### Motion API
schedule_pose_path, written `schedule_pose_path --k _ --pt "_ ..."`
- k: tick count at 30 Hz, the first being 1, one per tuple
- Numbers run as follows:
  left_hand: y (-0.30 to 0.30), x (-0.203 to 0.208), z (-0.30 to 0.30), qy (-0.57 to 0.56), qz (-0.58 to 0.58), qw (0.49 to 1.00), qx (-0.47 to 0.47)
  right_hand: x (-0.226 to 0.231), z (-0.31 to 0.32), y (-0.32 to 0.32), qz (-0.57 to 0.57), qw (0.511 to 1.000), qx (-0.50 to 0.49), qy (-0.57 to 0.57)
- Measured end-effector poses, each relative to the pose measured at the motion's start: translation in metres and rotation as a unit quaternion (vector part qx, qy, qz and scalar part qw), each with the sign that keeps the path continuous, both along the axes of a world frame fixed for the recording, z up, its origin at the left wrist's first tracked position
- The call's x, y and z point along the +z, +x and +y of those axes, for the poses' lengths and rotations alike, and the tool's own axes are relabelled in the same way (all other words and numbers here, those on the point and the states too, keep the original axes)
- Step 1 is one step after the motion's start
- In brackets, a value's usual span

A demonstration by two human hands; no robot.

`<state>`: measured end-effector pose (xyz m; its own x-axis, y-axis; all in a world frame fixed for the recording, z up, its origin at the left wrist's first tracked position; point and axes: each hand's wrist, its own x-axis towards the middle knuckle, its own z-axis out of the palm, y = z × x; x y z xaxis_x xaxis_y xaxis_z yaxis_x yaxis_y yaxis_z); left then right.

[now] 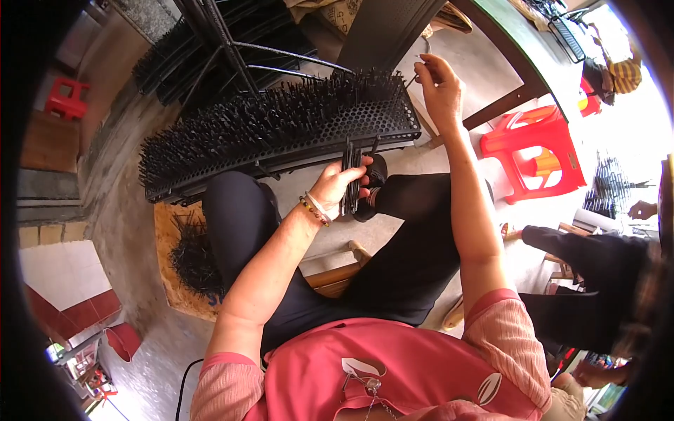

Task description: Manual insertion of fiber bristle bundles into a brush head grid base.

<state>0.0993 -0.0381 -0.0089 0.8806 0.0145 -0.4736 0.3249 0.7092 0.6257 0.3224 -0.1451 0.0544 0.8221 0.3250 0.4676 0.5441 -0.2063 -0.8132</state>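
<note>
My left hand is closed around a bundle of thin black sticks, held upright in front of the rack. Up at the right end of the rack, my right hand has thumb and fingers pinched together. A thin dark stick shows at its fingertips, partly hidden. The long black rack has a panel full of round holes. Black sticks stand densely in it from the left end across most of its length, while bare holes show along its near right part.
A wooden board with a heap of black sticks lies by my left knee. Black metal bars rise behind the rack. A table and a red stool stand at the right, near another person's dark-clothed legs.
</note>
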Motion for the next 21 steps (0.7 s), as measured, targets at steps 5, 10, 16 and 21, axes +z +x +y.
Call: schedule_pose_path --k 5,10,16,21 --pt "-0.002 0.010 0.000 -0.048 -0.015 0.998 -0.029 -0.011 0.006 0.000 -0.044 0.997 0.008 -0.056" --pt "-0.004 0.011 -0.001 -0.058 -0.035 0.997 -0.020 -0.013 0.010 -0.009 -0.123 0.987 0.017 -0.098" --pt "-0.004 0.008 0.000 -0.051 -0.049 0.997 -0.019 -0.011 0.008 -0.013 -0.209 0.957 -0.009 -0.203" --pt "-0.004 0.011 0.000 -0.046 -0.057 0.997 -0.015 -0.012 0.008 -0.011 -0.226 0.945 -0.009 -0.238"
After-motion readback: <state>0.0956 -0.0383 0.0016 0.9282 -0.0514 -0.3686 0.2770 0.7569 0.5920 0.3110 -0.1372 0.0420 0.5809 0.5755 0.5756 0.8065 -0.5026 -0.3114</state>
